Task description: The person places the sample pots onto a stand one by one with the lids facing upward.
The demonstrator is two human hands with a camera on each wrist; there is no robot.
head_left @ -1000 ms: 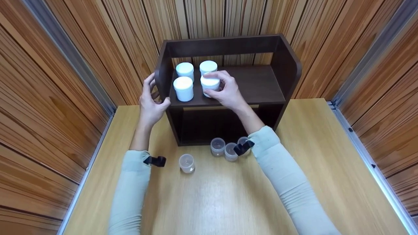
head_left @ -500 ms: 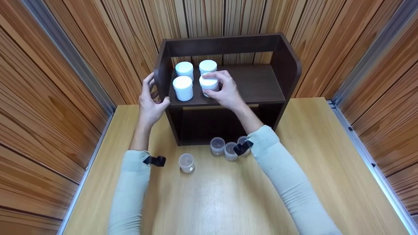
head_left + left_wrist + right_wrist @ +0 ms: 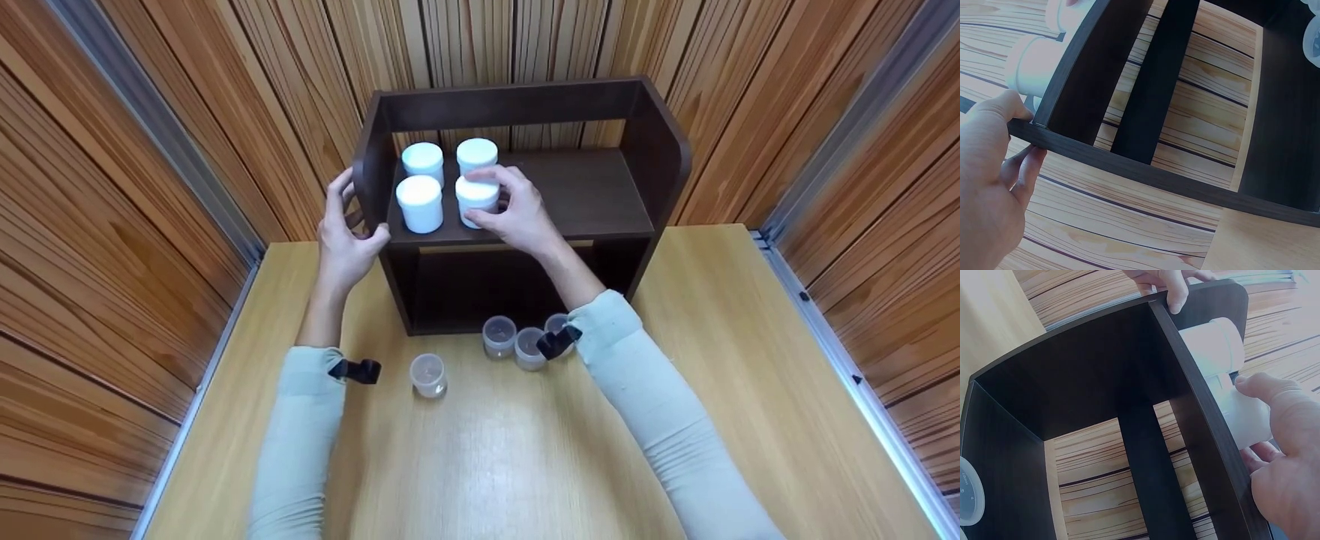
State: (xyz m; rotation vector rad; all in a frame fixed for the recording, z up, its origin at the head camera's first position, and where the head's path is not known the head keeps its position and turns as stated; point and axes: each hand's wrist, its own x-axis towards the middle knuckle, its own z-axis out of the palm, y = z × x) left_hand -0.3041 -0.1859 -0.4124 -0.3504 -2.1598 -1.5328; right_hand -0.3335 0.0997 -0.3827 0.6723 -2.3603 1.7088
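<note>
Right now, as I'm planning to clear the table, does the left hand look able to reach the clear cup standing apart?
Probably yes, once the left hand lets go of the side panel it grips; nothing seems to stand between it and the lone clear cup.

- Shelf [image 3: 592, 196]: dark brown, two-tier, standing upright at my 12 o'clock; my left hand [image 3: 345, 241] grips its 9 o'clock side panel.
- White jar [image 3: 474, 198]: lidded cylinder, upright; pinched in my right hand [image 3: 519, 213] near the upper tier's front, 8 o'clock of centre.
</note>
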